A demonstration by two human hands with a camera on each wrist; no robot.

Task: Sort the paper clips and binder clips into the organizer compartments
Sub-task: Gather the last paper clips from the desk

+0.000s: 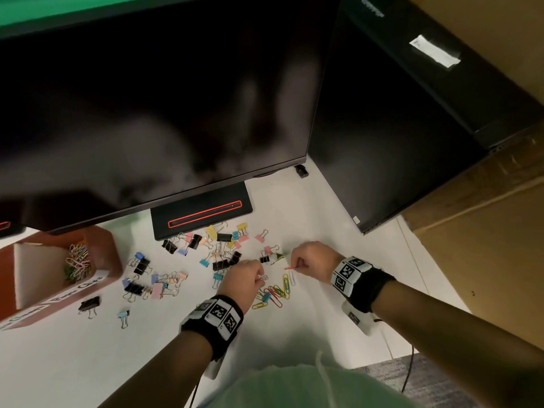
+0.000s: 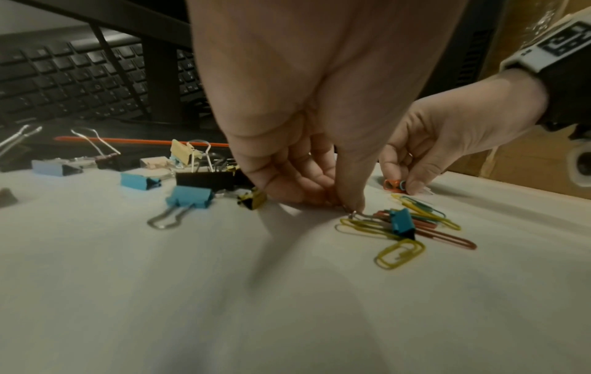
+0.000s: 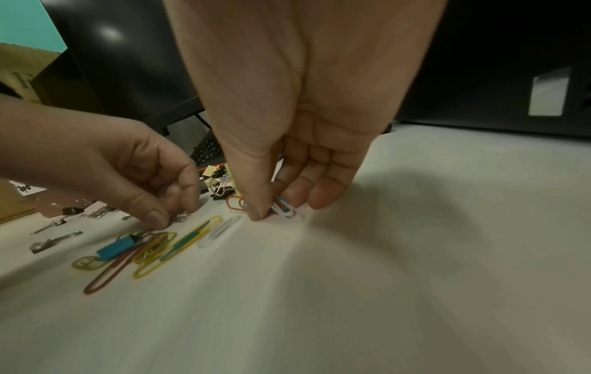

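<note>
While both hands work low on the white desk [image 1: 294,207], the right hand [image 1: 313,259] pinches a small bunch of paper clips [image 3: 281,208], thumb and curled fingers closed on them, just right of the loose paper-clip pile [image 1: 273,293]. Left hand [image 1: 245,278] pinches the wire handle of a blue binder clip [image 2: 401,224] lying in that pile. Scattered binder clips [image 1: 182,260] spread left of the pile toward the brown organizer [image 1: 103,254], paper clips in its far compartment. Monitor base [image 1: 203,213] sits behind the pile; bare desk right and in front.
</note>
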